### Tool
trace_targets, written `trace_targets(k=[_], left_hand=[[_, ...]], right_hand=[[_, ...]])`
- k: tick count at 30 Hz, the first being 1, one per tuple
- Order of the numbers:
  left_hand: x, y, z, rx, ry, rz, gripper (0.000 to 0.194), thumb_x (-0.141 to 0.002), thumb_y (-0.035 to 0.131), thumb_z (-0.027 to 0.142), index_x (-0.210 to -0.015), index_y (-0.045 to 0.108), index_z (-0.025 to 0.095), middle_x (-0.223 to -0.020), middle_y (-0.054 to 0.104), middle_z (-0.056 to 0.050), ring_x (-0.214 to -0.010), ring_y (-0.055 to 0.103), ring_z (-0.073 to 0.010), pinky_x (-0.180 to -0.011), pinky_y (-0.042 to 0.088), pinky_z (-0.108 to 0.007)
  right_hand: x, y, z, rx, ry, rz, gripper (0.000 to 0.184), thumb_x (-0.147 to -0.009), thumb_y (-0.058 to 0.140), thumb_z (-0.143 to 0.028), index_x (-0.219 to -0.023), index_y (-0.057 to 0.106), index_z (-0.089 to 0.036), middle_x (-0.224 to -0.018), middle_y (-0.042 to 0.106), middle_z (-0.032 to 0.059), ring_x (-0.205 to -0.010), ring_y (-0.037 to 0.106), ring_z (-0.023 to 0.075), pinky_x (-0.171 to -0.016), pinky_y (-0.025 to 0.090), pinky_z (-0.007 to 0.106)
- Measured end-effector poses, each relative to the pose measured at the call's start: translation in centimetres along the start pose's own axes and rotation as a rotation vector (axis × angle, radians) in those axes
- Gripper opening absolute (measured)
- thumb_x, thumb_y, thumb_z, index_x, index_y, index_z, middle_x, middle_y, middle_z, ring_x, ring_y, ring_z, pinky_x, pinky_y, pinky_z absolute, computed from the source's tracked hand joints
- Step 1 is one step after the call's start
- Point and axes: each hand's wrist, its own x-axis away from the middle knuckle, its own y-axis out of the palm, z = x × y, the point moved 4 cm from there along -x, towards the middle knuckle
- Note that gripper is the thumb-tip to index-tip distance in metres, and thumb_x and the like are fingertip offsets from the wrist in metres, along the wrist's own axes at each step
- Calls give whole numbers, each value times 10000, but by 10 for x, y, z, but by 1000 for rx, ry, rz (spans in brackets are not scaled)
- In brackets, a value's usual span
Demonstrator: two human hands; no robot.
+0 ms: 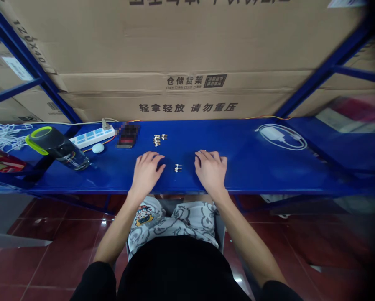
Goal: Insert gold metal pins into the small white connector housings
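— As the blue steel shelf (pixel 237 175) is read from the left, what is met first?
— A dark water bottle (pixel 57 149) with a lime-green rim is seen lying on its side, and a white power strip (pixel 92 138) is placed just right of it.
— And the small parts?
— A cluster of tiny brass-and-white fittings (pixel 158 140) is gathered toward the far edge, and a smaller group of fittings (pixel 177 168) is set nearer.
— How are the hands placed?
— Apart, open and flat: the left hand (pixel 146 172) and the right hand (pixel 210 170) are laid palm down on either side of that nearer group, with nothing gripped. This is well judged, since the tiny parts are left undisturbed.
— Anything further right?
— A white charger (pixel 270 134) with a coiled cable (pixel 305 144) is laid there.
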Motion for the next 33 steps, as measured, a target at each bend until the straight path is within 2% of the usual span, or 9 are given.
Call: trace_targets(k=[4,7,10,14,17,22,25,29,33], left_hand=[[6,-28,-30,-109,-115,-29,195,-920,708,328,-1100,712,254,-1117,721,-73,-1074,629,-336,-914,514,-517],[13,-38,-49,-117,-144,-84,144,-891,745,323,-1024,716,277,-1021,739,-46,-1003,655,-318,-865,522,-474],[17,-43,-56,-104,-154,-95,85,-893,735,309,-975,724,290,-945,748,-28,-934,680,-290,-804,528,-415],[16,-43,-54,-105,-235,-204,84,-917,684,341,-970,729,296,-931,748,-9,-861,698,-250,-686,493,-323],[14,-41,-50,-114,-298,-295,121,-946,626,371,-997,715,307,-973,740,5,-877,696,-238,-629,428,-294],[12,-41,-47,-104,-313,-333,120,-965,583,349,-962,696,311,-976,737,16,-875,684,-243,-606,367,-293],[14,-45,-46,-89,-303,-317,113,-971,583,333,-945,688,300,-993,747,19,-892,689,-249,-624,375,-293],[12,-47,-34,49,-198,-217,81,-995,585,334,-977,651,290,-1044,748,38,-960,695,-224,-708,429,-284],[3,-26,-16,217,-73,-119,92,-1028,555,338,-1042,621,275,-1050,737,22,-958,693,-190,-784,469,-278]], right_hand=[[1,2,-1,18,-12,-19,345,-1023,413,-252,-1090,752,-228,-1136,772,109,-1059,596,320,-951,334,562],[0,3,-4,-24,-74,-72,355,-1031,400,-223,-1080,751,-223,-1136,774,96,-1099,608,312,-976,321,544],[-1,3,-6,-70,-113,-86,348,-1033,407,-209,-1130,741,-225,-1190,762,81,-1156,600,302,-989,320,509],[-1,3,-5,-33,-57,-88,326,-1024,442,-207,-1173,732,-195,-1221,751,105,-1143,600,301,-956,322,479],[0,6,-6,5,-71,-101,300,-1018,467,-199,-1125,747,-181,-1212,756,109,-1124,602,286,-935,315,457],[-1,5,-6,27,-88,-116,301,-1018,463,-178,-1078,756,-197,-1179,768,92,-1086,606,264,-911,314,439],[-1,3,-5,62,-45,-100,297,-1027,467,-229,-1132,741,-185,-1239,741,109,-1096,592,283,-887,321,441],[1,5,-2,87,-23,-87,315,-1034,454,-264,-1064,757,-181,-1226,737,125,-1088,573,301,-871,326,447],[1,5,-2,94,-31,-81,295,-1019,464,-232,-1126,736,-191,-1227,716,130,-1091,554,298,-858,328,438]])
